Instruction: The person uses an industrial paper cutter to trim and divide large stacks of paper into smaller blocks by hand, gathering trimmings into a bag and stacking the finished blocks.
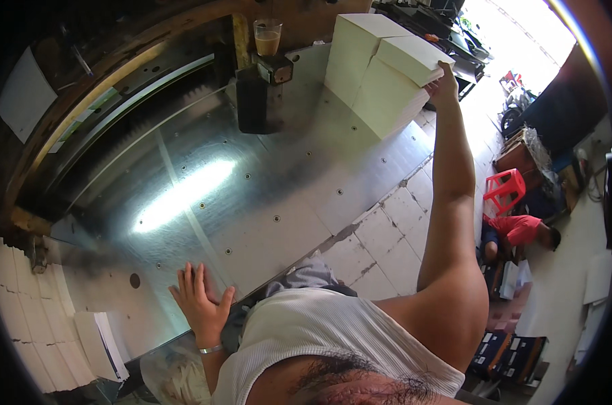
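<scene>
My left hand (202,305) lies with its fingers spread on the near left part of a shiny metal table (292,182) dotted with small holes. A metal band is around that wrist. My right arm reaches far out to the right, where my right hand (443,86) grips the outer edge of a top stack of white paper (414,57). Fingers bend around the sheets' edge. That stack rests on a tall block of more white paper stacks (366,81) at the table's far right corner.
Along the table's left edge stand several paper stacks (32,310), with a smaller stack (98,344) beside them. A glass of brown drink (267,38) sits on a ledge at the back, by a dark machine slot. A person in a red shirt (515,233) crouches right, near a red stool (503,190).
</scene>
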Demonstrator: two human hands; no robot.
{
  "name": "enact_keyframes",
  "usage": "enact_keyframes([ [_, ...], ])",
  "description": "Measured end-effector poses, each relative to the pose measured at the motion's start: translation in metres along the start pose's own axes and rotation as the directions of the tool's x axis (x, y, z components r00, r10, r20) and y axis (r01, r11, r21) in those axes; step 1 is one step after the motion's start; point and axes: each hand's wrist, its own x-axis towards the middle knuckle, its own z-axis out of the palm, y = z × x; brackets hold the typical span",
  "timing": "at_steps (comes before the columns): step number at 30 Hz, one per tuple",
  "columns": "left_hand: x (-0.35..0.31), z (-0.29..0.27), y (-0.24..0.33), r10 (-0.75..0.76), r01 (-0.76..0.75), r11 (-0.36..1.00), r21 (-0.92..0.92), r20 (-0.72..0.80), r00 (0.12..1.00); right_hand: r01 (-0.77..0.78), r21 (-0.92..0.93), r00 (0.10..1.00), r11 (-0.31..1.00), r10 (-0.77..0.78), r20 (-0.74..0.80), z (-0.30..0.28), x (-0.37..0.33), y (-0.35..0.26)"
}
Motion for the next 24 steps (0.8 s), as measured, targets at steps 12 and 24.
enact_keyframes([
  [12,0.000,0.004,0.001,-0.001,0.001,1.000,-0.010,-0.021,1.000,-0.041,-0.060,0.999,0.997,0.039,-0.025,0.002,0.004,-0.007],
  [24,0.000,0.004,0.000,0.017,-0.017,1.000,-0.019,-0.043,0.999,-0.083,-0.631,0.991,0.772,-0.006,-0.137,-0.016,0.008,-0.021],
])
